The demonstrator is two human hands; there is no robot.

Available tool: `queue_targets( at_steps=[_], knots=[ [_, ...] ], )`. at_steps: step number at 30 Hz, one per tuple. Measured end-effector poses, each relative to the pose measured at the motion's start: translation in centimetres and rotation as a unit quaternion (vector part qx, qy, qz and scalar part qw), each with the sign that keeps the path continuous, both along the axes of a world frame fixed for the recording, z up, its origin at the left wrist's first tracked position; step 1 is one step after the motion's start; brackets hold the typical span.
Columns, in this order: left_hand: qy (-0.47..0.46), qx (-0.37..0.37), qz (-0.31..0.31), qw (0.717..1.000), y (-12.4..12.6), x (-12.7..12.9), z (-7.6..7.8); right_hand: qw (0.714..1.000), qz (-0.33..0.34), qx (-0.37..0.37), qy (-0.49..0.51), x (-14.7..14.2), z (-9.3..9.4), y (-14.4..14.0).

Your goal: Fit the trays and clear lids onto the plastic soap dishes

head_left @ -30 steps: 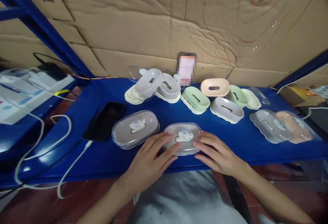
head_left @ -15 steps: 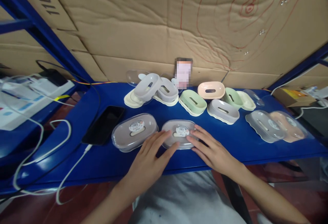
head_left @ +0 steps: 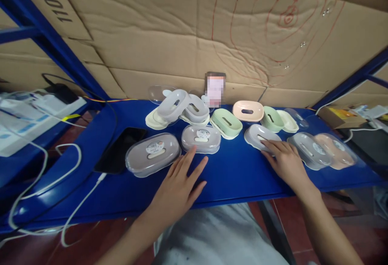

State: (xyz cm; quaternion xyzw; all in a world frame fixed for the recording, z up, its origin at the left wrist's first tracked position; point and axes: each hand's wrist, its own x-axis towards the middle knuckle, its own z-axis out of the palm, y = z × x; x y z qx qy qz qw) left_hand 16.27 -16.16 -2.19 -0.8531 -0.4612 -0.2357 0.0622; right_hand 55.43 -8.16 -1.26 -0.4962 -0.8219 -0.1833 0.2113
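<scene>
My left hand lies flat on the blue table, fingers apart, its fingertips just short of a closed grey soap box with a clear lid and round sticker. A second closed grey soap box sits to its left. My right hand reaches to the right and its fingertips touch the near edge of an open grey soap dish. Neither hand holds anything.
Along the back stand several open soap dishes: grey ones stacked, a green one, a pink one, another green. Lidded boxes sit at the right. A black phone with a white cable lies left. Cardboard backs the table.
The closed grey box that both hands pressed has been pushed away to the back. My right hand left it and moved right to the open grey dish. My left hand stayed behind it.
</scene>
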Motion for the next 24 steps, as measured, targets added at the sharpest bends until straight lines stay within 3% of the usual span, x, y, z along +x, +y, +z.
queue_targets(
  at_steps=[7,11,14,17,20,22,24],
  knots=[
    [-0.005,0.009,-0.123,0.992,-0.7,-0.4,0.8,0.972,0.189,-0.140,0.010,-5.7,2.0,-6.0],
    [-0.002,-0.014,-0.171,0.985,-0.7,-0.5,1.0,0.953,0.266,-0.143,0.023,-9.3,1.9,-6.9],
    [-0.005,-0.025,-0.168,0.985,-0.6,-0.4,1.0,0.950,0.289,-0.115,0.007,-10.8,1.8,-6.6],
    [-0.014,-0.016,-0.148,0.989,-0.4,-0.4,0.8,0.944,0.316,-0.090,-0.040,-11.1,2.5,-5.5],
    [-0.024,-0.015,-0.143,0.989,-0.4,-0.4,0.8,0.928,0.360,-0.088,-0.043,-10.8,4.2,-2.5],
    [-0.028,-0.021,-0.144,0.989,-0.4,-0.4,0.9,0.938,0.335,-0.090,-0.004,-10.9,5.5,1.0],
    [-0.031,-0.023,-0.147,0.988,-0.4,-0.4,0.9,0.962,0.252,-0.099,0.043,-11.8,6.5,5.2]
  ],
)
